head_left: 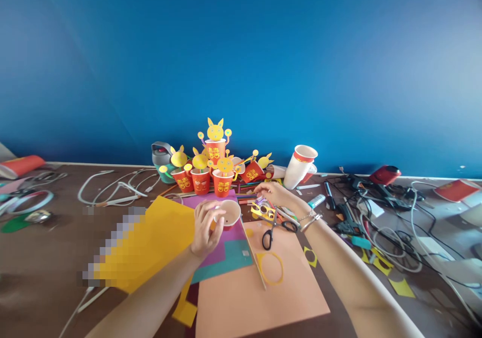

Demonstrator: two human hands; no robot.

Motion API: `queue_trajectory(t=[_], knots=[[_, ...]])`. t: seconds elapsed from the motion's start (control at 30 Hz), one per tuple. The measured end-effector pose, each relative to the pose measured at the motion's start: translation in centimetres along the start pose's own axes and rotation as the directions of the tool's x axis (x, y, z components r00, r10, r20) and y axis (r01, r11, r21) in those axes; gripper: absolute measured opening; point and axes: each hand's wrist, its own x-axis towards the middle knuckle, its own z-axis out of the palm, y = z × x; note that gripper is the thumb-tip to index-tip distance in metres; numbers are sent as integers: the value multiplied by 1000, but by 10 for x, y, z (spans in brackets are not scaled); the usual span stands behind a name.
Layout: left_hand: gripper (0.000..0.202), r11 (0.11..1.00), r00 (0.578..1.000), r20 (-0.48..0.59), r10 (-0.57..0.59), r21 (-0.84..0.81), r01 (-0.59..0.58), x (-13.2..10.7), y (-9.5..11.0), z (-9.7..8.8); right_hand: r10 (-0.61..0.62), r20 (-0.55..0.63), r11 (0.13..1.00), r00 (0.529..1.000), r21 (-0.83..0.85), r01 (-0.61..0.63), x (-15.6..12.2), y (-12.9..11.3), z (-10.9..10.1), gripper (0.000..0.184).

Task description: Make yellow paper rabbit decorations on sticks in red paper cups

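My left hand is closed around a red paper cup, whose open white mouth is tilted toward me. My right hand reaches over a pile of pencils and sticks, its fingers bent together. Whatever is between those fingertips is too small to make out. Below my right wrist lie black-handled scissors beside yellow paper scraps. Behind the cup stand several red paper cups topped with yellow cut-out animal figures; one decorated cup lies tipped over.
Yellow, purple, teal and peach sheets overlap before me. A stack of white cups leans at the back. Right are a glue gun and tangled cables; white cables lie left. A blue wall bounds the table.
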Motion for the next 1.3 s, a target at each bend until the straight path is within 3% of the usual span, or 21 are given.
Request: queue_trajectory(t=[0.1,0.2,0.37,0.6,0.87,1.0,1.13,1.3], knots=[[13,1000,1000,-4,4,-4,-4,0,0,0,82,-56,990,995,-112,-88,-5,2,-3,36],[13,1000,1000,-1,14,-11,-14,1,0,-1,146,-34,971,989,-188,-149,-11,2,0,34],[13,1000,1000,5,10,-13,-10,0,0,-1,67,20,998,998,-14,-67,-14,6,4,39],[14,1000,1000,5,3,-3,-3,0,-1,0,103,-94,965,990,-232,-123,2,17,7,33],[14,1000,1000,4,5,7,-5,-1,-1,-1,-13,32,950,999,-313,23,32,-21,26,33],[14,1000,1000,-3,5,1,-5,0,0,-1,-5,55,923,998,-383,26,45,-37,41,36],[14,1000,1000,-5,9,-4,-9,0,0,-1,13,50,896,999,-443,10,48,-41,49,44],[14,1000,1000,-5,-12,1,12,-1,0,-1,36,66,874,997,-486,1,37,-38,41,33]])
